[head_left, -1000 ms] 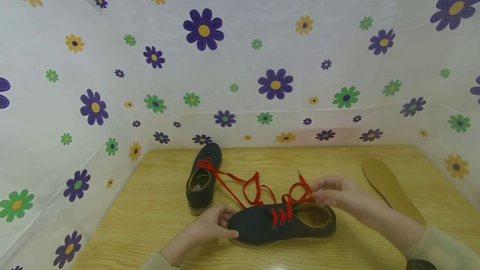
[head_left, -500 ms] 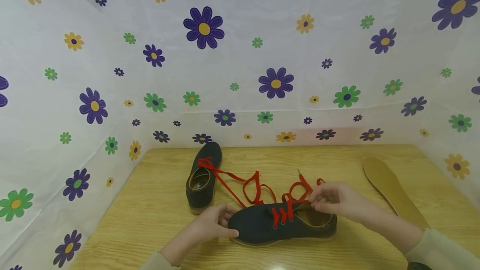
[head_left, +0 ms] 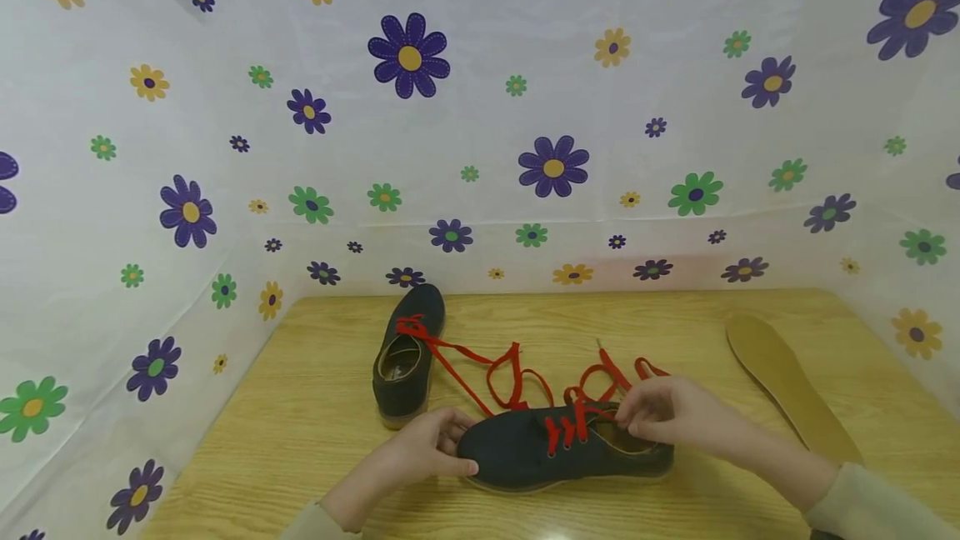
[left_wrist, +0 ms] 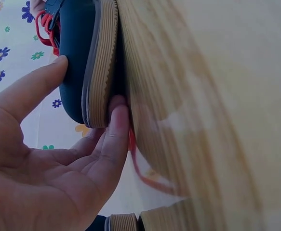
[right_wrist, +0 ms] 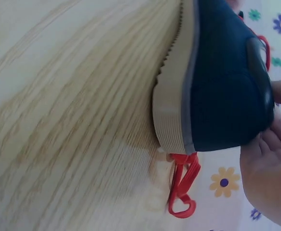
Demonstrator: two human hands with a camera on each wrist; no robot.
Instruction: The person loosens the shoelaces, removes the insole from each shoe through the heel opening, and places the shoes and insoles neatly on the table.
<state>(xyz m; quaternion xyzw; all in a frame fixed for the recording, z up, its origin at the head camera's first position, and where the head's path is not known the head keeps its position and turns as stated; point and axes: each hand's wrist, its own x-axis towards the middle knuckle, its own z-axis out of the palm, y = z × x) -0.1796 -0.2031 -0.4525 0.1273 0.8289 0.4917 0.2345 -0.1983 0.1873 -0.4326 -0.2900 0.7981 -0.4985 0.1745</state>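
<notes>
A dark navy shoe (head_left: 510,452) with a tan sole lies lengthwise on the wooden table, its toe to the left. At the toe, my left hand (head_left: 429,447) grips it, thumb on the upper and fingers at the sole's edge, as the left wrist view shows. My right hand (head_left: 671,411) is at the shoe's opening with curled fingers, the thumb over the collar; it appears to pinch the far rim, though the fingertips are partly hidden. Red laces (head_left: 566,433) run through the eyelets, their loose ends lying behind the shoe.
A second navy shoe (head_left: 401,390) stands at the back left, its long red lace (head_left: 459,382) stretching towards the first shoe. A tan insole (head_left: 780,377) lies on the right of the table (head_left: 300,407). Flower-printed cloth (head_left: 480,123) surrounds the back and sides.
My right hand has let go of the red lace behind the shoe and moved forward and down to the opening. The lace loop now lies behind it. My left hand has stayed on the toe.
</notes>
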